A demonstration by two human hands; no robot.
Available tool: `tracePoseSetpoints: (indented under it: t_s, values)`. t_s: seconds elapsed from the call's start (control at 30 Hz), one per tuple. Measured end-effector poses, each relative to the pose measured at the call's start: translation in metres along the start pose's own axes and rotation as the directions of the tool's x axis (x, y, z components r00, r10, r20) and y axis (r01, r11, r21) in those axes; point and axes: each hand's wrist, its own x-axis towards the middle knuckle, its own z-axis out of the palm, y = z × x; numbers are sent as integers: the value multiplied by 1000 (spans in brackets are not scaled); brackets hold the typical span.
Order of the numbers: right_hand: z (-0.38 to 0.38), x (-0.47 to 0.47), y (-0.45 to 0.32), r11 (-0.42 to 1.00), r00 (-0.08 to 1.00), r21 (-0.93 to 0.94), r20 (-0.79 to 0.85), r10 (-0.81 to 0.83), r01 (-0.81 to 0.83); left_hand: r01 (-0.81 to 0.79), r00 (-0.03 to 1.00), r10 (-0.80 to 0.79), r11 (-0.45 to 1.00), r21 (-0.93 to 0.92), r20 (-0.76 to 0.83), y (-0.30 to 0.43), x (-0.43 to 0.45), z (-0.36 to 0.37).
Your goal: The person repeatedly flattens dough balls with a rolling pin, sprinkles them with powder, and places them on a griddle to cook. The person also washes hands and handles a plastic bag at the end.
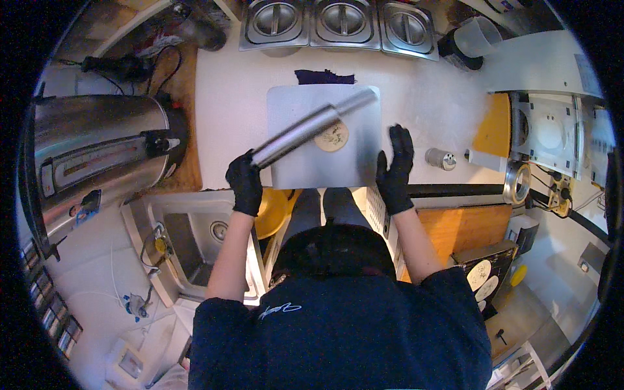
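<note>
My left hand (245, 183), in a black glove, is closed around the near-left end of a steel rolling pin (297, 135). The pin slants up to the right, its far end blurred, above a smooth metal sheet (321, 170) on the white worktop (229, 107). Partly covered by the pin in this view is a flat dough round (334, 140) with green specks, lying on the sheet. My right hand (397, 173), also black-gloved, is beside the sheet's right edge, fingers extended and thumb apart, holding nothing. Dark cloth (324, 77) shows at the sheet's far edge.
Three lidded steel pans (343, 22) line the back. A small metal shaker (441, 159) lies at right, near white powder. A steel cylindrical appliance (102, 141) stands left, above a sink (187, 248). Several speckled flat rounds (478, 274) sit at lower right.
</note>
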Motion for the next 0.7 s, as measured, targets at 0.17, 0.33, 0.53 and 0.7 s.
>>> tracePoseSetpoints:
  t_s: [0.17, 0.33, 0.53, 0.7]
  values:
    - [6, 39, 10, 968, 979, -206, 170, -109, 143, -276, 942, 291, 955, -108, 166, 13, 36, 21]
    - [21, 36, 36, 969, 960, -230, 278, -28, 95, -217, 917, 249, 967, -134, 311, 11, 47, 49]
    - [33, 46, 47, 978, 958, -193, 286, -23, 81, -262, 882, 269, 962, -74, 387, -4, 52, 69]
    - [56, 84, 66, 951, 973, -244, 173, -150, 190, -288, 893, 281, 957, -34, 352, -15, 97, 92]
